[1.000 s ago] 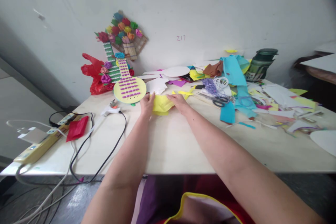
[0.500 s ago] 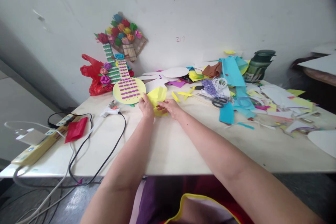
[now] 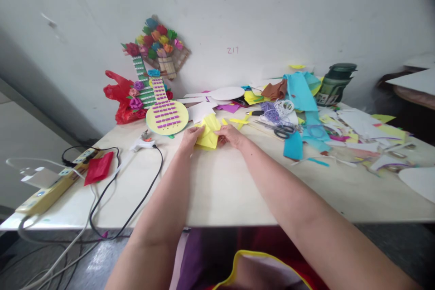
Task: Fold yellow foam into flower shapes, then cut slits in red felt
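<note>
Head view: both hands meet over the middle of the desk (image 3: 231,190), with a piece of yellow paper (image 3: 208,131) between them. The left hand (image 3: 190,139) pinches its left side, thumb on top; the right hand (image 3: 230,137) has its fingers bent at the right edge and appears to pinch it there. Holding a thin, creased sheet from two sides probably keeps it from slipping or springing open, and working at mid-desk gives both forearms room.

The white glue gun (image 3: 142,144) lies left of the hands, likely placed there so that its black cord can reach the power strip (image 3: 50,192). Scissors (image 3: 283,132) lie to the right, beside yarn (image 3: 272,113), seemingly within easy reach of the right hand. A round-bodied, guitar-like decoration (image 3: 184,117) stands toward the back, perhaps to keep its glued rows from being knocked.

Several things are hard to make out. The fingertips under the paper are hidden, so how firmly each hand grips and how many layers it holds cannot be told. The scissors' blades merge with the clutter around them, and the scraps (image 3: 353,120) at right overlap too much to separate. Furniture at the right edge and cables at lower left are cut off by the frame.
</note>
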Demonstrator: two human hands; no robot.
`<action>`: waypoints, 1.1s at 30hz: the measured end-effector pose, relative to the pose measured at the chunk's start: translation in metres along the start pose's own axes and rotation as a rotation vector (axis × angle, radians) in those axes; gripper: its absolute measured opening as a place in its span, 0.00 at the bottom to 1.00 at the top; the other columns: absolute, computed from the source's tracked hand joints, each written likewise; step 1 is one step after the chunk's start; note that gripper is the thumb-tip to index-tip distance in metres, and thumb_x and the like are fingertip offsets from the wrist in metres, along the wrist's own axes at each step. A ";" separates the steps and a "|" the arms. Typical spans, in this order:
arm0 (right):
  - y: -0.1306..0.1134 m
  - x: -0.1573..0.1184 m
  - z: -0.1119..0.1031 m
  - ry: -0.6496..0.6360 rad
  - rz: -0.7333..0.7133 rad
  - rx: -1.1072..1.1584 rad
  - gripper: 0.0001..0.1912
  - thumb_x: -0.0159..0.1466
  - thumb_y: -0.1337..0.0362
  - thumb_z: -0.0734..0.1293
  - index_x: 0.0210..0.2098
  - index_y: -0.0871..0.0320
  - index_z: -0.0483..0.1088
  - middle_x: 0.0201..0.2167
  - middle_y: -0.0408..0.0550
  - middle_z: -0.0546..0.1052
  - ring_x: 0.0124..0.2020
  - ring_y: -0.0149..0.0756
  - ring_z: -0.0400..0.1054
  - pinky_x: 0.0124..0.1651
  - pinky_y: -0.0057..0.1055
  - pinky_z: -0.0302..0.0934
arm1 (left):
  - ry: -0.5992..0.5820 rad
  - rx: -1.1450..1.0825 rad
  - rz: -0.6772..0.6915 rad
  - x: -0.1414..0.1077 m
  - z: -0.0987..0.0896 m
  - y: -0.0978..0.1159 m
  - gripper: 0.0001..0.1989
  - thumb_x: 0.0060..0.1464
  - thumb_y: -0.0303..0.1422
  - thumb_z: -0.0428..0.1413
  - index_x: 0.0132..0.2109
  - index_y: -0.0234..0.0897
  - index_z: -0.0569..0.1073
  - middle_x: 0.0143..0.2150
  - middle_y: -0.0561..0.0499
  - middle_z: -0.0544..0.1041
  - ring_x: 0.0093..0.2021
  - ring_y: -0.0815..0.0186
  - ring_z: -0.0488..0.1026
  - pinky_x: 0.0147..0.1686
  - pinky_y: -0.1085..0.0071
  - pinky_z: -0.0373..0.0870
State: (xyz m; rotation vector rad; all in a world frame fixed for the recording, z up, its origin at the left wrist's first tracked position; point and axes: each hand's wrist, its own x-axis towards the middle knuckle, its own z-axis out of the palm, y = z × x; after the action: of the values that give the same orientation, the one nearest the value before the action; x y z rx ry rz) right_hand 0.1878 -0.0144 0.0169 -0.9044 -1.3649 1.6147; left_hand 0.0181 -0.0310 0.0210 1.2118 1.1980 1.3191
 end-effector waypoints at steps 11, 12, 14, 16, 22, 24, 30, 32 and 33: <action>0.006 0.003 0.012 0.186 -0.104 -0.143 0.20 0.48 0.48 0.69 0.23 0.58 0.63 0.17 0.42 0.68 0.17 0.29 0.61 0.17 0.26 0.56 | 0.137 0.088 0.187 0.000 0.015 -0.007 0.20 0.42 0.48 0.57 0.23 0.35 0.64 0.18 0.56 0.62 0.18 0.75 0.59 0.18 0.77 0.54; 0.006 0.003 0.013 0.233 -0.117 -0.183 0.19 0.48 0.49 0.69 0.21 0.58 0.62 0.16 0.41 0.67 0.16 0.29 0.60 0.17 0.26 0.56 | 0.121 0.077 0.184 0.000 0.015 -0.006 0.19 0.42 0.48 0.57 0.23 0.35 0.65 0.18 0.56 0.62 0.18 0.75 0.59 0.18 0.77 0.54; 0.005 0.004 0.015 0.296 -0.146 -0.259 0.20 0.48 0.50 0.69 0.19 0.57 0.59 0.14 0.39 0.64 0.16 0.29 0.59 0.16 0.26 0.54 | 0.082 0.065 0.183 -0.002 0.014 -0.004 0.19 0.42 0.47 0.57 0.24 0.34 0.65 0.18 0.56 0.62 0.18 0.75 0.58 0.18 0.77 0.54; 0.005 0.005 0.015 0.312 -0.177 -0.304 0.21 0.49 0.50 0.68 0.17 0.56 0.56 0.13 0.38 0.60 0.15 0.28 0.57 0.16 0.26 0.53 | 0.054 0.060 0.188 -0.003 0.012 -0.003 0.18 0.43 0.46 0.57 0.23 0.34 0.66 0.18 0.56 0.61 0.18 0.76 0.57 0.18 0.77 0.53; 0.005 0.002 0.009 0.271 -0.279 -0.311 0.21 0.51 0.49 0.65 0.17 0.57 0.54 0.13 0.37 0.57 0.16 0.25 0.54 0.18 0.24 0.50 | 0.023 0.036 0.162 -0.002 0.007 0.000 0.17 0.40 0.45 0.59 0.24 0.34 0.68 0.17 0.56 0.62 0.17 0.76 0.57 0.18 0.77 0.53; 0.004 0.002 0.006 0.272 -0.314 -0.280 0.21 0.52 0.49 0.64 0.17 0.57 0.54 0.14 0.37 0.58 0.17 0.25 0.54 0.18 0.23 0.50 | 0.007 0.032 0.158 -0.003 0.007 0.002 0.17 0.40 0.44 0.59 0.23 0.34 0.67 0.16 0.57 0.61 0.16 0.76 0.55 0.17 0.77 0.52; 0.001 0.002 0.001 0.245 -0.259 -0.135 0.18 0.48 0.53 0.68 0.18 0.58 0.59 0.13 0.37 0.62 0.15 0.26 0.58 0.18 0.25 0.55 | -0.083 -0.028 0.125 -0.006 0.005 0.005 0.14 0.38 0.40 0.61 0.21 0.34 0.67 0.16 0.56 0.63 0.17 0.76 0.58 0.18 0.77 0.55; 0.001 0.002 0.001 0.215 -0.245 -0.116 0.17 0.48 0.54 0.68 0.18 0.58 0.60 0.13 0.37 0.63 0.15 0.27 0.59 0.18 0.25 0.56 | -0.113 -0.055 0.103 -0.005 0.002 0.004 0.13 0.37 0.39 0.62 0.24 0.34 0.69 0.18 0.55 0.66 0.18 0.74 0.61 0.19 0.76 0.57; 0.002 0.002 0.001 0.197 -0.237 -0.108 0.16 0.48 0.55 0.68 0.19 0.58 0.60 0.13 0.37 0.63 0.15 0.27 0.59 0.18 0.25 0.56 | -0.120 -0.064 0.096 -0.005 0.001 0.003 0.12 0.37 0.38 0.62 0.25 0.34 0.70 0.19 0.54 0.67 0.18 0.74 0.62 0.19 0.76 0.57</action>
State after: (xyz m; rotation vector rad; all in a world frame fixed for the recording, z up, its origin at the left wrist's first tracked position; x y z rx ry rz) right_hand 0.1863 -0.0135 0.0154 -0.9021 -1.3740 1.2503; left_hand 0.0190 -0.0357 0.0239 1.2965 1.0169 1.3253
